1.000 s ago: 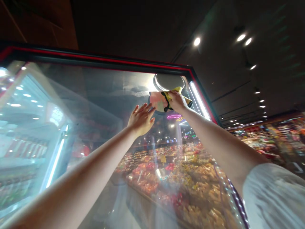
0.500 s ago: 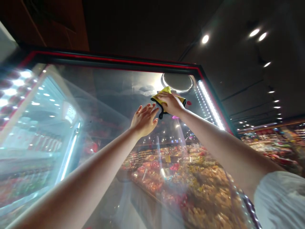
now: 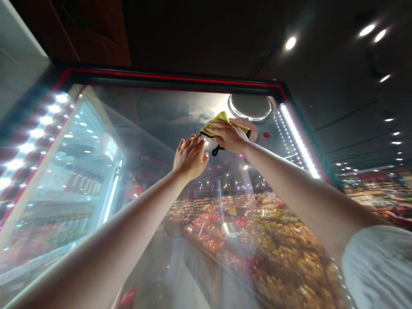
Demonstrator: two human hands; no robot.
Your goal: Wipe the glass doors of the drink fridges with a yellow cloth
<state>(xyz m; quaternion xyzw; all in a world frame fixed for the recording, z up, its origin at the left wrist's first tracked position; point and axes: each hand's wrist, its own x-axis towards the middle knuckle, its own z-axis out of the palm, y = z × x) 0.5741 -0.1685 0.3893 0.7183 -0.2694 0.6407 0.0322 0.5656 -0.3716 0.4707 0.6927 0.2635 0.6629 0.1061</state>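
A tall glass pane in a dark frame with a red line rises in front of me. High on it, my right hand presses a yellow cloth with a black edge against the glass, its fingers over the cloth. A black loop hangs from the cloth below that hand. Just left and slightly lower, my left hand rests on or close to the glass with its fingers apart and nothing in it.
Bright light strips run down both sides of the frame. The glass shows a round lit shape and heaps of packaged goods. Ceiling lamps hang at the upper right.
Against the glass, my right hand and the cloth have moved a little to the left. My left hand has also shifted slightly left. The frame and lights appear further right as the view turned.
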